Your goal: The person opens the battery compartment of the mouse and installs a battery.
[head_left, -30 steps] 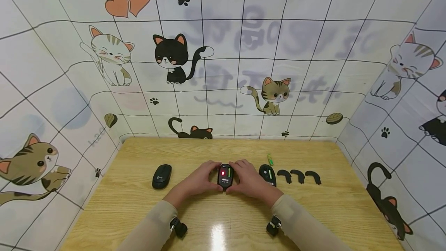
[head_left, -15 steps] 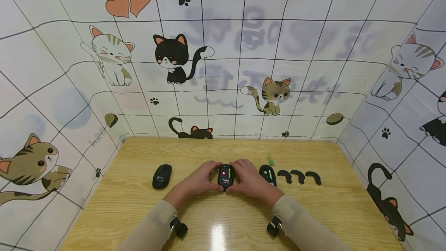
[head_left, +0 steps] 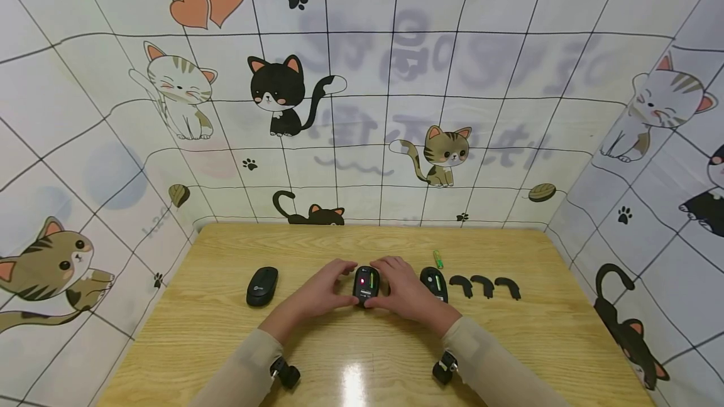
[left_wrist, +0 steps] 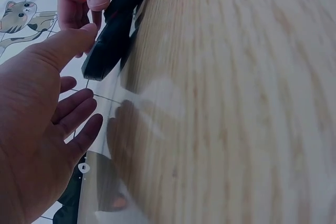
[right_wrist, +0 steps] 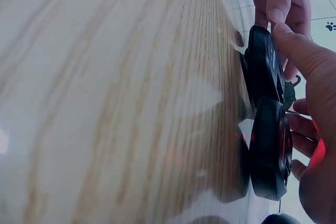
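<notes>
An upside-down black computer mouse (head_left: 366,285) lies at the table's middle, its red light lit and a green battery showing in its open compartment. My left hand (head_left: 328,287) is beside its left edge, thumb tip right at its near end, other fingers loosely spread and apart from it. Around its right side is my right hand (head_left: 403,287), thumb at the near end and fingers relaxed by the far right edge. Partly behind that hand lies a second upturned mouse (head_left: 432,278), also with a battery in view. Red glow falls on the right palm (right_wrist: 319,153).
A third mouse (head_left: 263,286), right side up, sits to the left. One loose green battery (head_left: 438,259) lies behind the second mouse. Several curved black covers (head_left: 482,286) form a row on the right. A patterned cloth wall (head_left: 362,143) rises behind the table (head_left: 237,357).
My left fingers have eased slightly away from the middle mouse, and the left forearm has shifted a little left. The right hand has barely moved. The mouse stays in place with its light on.
</notes>
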The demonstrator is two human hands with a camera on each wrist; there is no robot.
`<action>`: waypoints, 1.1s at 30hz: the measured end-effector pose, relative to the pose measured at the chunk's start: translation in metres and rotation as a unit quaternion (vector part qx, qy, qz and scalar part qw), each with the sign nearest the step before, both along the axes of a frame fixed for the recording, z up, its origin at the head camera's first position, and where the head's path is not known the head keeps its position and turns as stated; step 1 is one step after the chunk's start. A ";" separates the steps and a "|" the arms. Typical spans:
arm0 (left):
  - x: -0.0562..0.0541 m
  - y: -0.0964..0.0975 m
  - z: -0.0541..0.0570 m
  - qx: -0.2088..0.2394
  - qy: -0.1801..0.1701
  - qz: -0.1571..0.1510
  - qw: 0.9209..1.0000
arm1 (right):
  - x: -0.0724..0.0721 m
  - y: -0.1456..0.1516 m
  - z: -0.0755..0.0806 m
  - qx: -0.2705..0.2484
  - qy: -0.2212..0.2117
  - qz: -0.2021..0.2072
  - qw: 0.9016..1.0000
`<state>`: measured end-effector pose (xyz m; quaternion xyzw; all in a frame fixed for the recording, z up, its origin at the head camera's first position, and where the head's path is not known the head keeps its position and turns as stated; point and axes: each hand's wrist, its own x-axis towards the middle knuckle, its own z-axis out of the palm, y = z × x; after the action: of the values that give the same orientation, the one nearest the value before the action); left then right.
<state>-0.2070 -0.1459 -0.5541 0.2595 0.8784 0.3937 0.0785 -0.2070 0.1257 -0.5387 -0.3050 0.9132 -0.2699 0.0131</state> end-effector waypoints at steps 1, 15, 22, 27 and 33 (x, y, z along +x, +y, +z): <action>0.001 -0.001 0.001 0.001 -0.002 0.001 1.000 | 0.000 -0.001 0.001 -0.004 -0.001 0.000 1.000; 0.005 -0.028 0.010 0.021 0.003 0.030 0.999 | -0.001 -0.022 0.002 -0.038 0.000 0.024 0.999; 0.008 -0.051 0.019 0.002 0.042 0.056 0.998 | 0.002 -0.041 0.008 -0.039 0.017 0.052 0.998; 0.009 -0.072 0.023 0.005 0.076 0.069 0.995 | 0.002 -0.058 0.012 -0.039 0.017 0.067 0.997; 0.013 -0.099 0.021 -0.009 0.101 0.103 0.990 | 0.000 -0.079 0.010 -0.038 0.001 0.076 0.996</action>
<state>-0.1942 -0.2446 -0.5331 0.2053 0.9072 0.3639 -0.0490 -0.2067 0.0464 -0.5282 -0.3744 0.8764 -0.3022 0.0212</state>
